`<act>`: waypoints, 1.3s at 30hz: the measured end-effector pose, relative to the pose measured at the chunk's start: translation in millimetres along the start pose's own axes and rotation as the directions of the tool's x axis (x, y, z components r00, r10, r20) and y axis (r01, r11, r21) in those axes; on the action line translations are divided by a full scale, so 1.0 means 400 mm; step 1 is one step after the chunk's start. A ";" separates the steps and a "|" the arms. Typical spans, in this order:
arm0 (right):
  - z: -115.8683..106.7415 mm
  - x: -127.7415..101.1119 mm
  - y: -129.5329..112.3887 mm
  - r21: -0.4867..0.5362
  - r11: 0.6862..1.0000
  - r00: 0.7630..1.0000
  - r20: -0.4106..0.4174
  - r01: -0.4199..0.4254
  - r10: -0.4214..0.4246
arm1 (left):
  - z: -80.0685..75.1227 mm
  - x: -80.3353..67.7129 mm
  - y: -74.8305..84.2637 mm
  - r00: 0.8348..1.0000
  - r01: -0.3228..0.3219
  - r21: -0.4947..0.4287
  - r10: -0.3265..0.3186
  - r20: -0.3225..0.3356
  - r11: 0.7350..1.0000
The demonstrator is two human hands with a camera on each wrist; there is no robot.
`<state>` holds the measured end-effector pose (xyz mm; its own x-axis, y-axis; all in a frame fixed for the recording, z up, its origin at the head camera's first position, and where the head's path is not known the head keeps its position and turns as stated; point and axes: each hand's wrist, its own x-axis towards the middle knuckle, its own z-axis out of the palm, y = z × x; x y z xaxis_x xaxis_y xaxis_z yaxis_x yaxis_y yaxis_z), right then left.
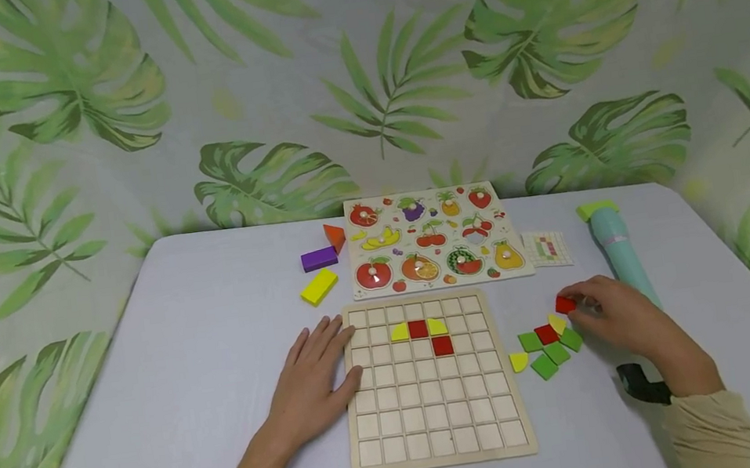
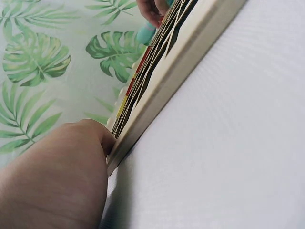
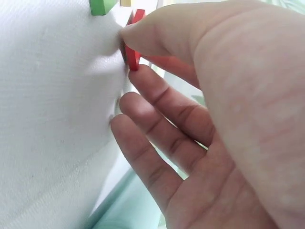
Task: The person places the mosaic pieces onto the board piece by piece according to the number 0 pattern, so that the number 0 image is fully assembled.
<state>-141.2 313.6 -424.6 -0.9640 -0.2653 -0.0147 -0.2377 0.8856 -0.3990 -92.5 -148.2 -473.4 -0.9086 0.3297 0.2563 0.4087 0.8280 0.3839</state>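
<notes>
A wooden grid board [image 1: 438, 415] lies flat on the white table, with two red and two yellow tiles set in its upper rows [image 1: 418, 329]. My left hand [image 1: 323, 359] rests flat with straight fingers against the board's left edge; the left wrist view shows that hand [image 2: 57, 176] touching the board's rim [image 2: 181, 62]. To the right of the board lie several loose green, red and yellow tiles [image 1: 548, 344]. My right hand [image 1: 579, 302] pinches a red square tile [image 1: 564, 304] between thumb and index finger just above that pile. The right wrist view shows the red tile [image 3: 132, 56] on edge against the table.
Behind the board lies a fruit peg puzzle [image 1: 434, 239] with a small pattern card [image 1: 547, 248] beside it. A teal tube [image 1: 619, 249] lies at the right. Purple [image 1: 319, 259], orange [image 1: 334, 237] and yellow [image 1: 319, 286] blocks sit at the back left. A leaf-print backdrop surrounds the table.
</notes>
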 end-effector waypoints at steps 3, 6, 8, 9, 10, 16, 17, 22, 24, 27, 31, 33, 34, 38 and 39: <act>0.000 -0.003 -0.008 0.021 1.000 1.000 -0.005 -0.007 0.007 | 0.002 0.000 0.000 1.000 -0.009 0.002 0.009 -0.004 1.000; 0.000 -0.004 -0.022 0.043 0.999 1.000 -0.023 -0.002 0.003 | 0.002 -0.001 0.000 1.000 -0.011 0.001 0.011 -0.002 1.000; 0.000 -0.003 -0.034 0.049 0.999 0.999 -0.034 0.009 -0.007 | 0.003 -0.002 -0.001 1.000 -0.009 -0.001 0.009 0.001 1.000; 0.000 -0.002 -0.040 0.049 0.999 0.999 -0.041 0.016 -0.014 | 0.003 -0.002 -0.001 1.000 -0.002 -0.001 0.002 0.008 1.000; 0.001 -0.001 -0.047 0.051 0.998 0.999 -0.046 0.023 -0.021 | 0.003 -0.003 -0.001 1.000 0.002 0.000 -0.002 0.014 1.000; 0.006 0.002 -0.094 0.059 0.995 0.995 -0.064 0.076 -0.072 | 0.002 -0.001 -0.002 1.000 0.000 0.013 0.000 0.014 1.000; 0.008 0.002 -0.101 0.064 0.994 0.995 -0.065 0.086 -0.082 | 0.001 0.000 -0.001 1.000 -0.005 0.015 0.004 0.011 1.000; 0.024 0.000 -0.141 0.092 0.986 0.988 -0.073 0.139 -0.133 | -0.001 0.005 -0.001 1.000 -0.010 0.015 0.010 0.020 1.000; 0.035 0.002 -0.160 0.107 0.981 0.985 -0.067 0.165 -0.158 | -0.002 0.006 0.000 1.000 -0.007 0.014 0.007 0.024 1.000; 0.055 0.006 -0.188 0.123 0.970 0.977 -0.064 0.208 -0.201 | -0.002 0.006 0.000 1.000 -0.004 0.013 0.003 0.022 1.000; 0.085 0.012 -0.218 0.133 0.953 0.961 -0.077 0.273 -0.264 | 0.000 0.005 -0.002 1.000 -0.004 0.012 0.004 0.012 1.000; 0.099 0.015 -0.229 0.137 0.941 0.949 -0.094 0.311 -0.300 | 0.001 0.004 -0.003 1.000 -0.002 0.011 0.002 0.014 1.000; 0.105 0.015 -0.235 0.141 0.935 0.944 -0.099 0.326 -0.314 | 0.001 0.003 -0.003 1.000 -0.002 0.009 0.002 0.015 1.000; 0.127 0.014 -0.259 0.135 0.926 0.936 -0.080 0.351 -0.343 | 0.000 0.002 -0.003 1.000 0.005 0.003 -0.005 0.023 1.000; 0.131 0.013 -0.266 0.129 0.927 0.936 -0.069 0.352 -0.346 | 0.000 0.002 -0.003 1.000 0.006 0.002 -0.006 0.023 1.000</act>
<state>-114.8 198.0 -430.4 -0.8283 -0.5280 0.1876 -0.5443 0.6784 -0.4935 -93.6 -149.1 -473.6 -0.9127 0.3355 0.2334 0.4035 0.8309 0.3832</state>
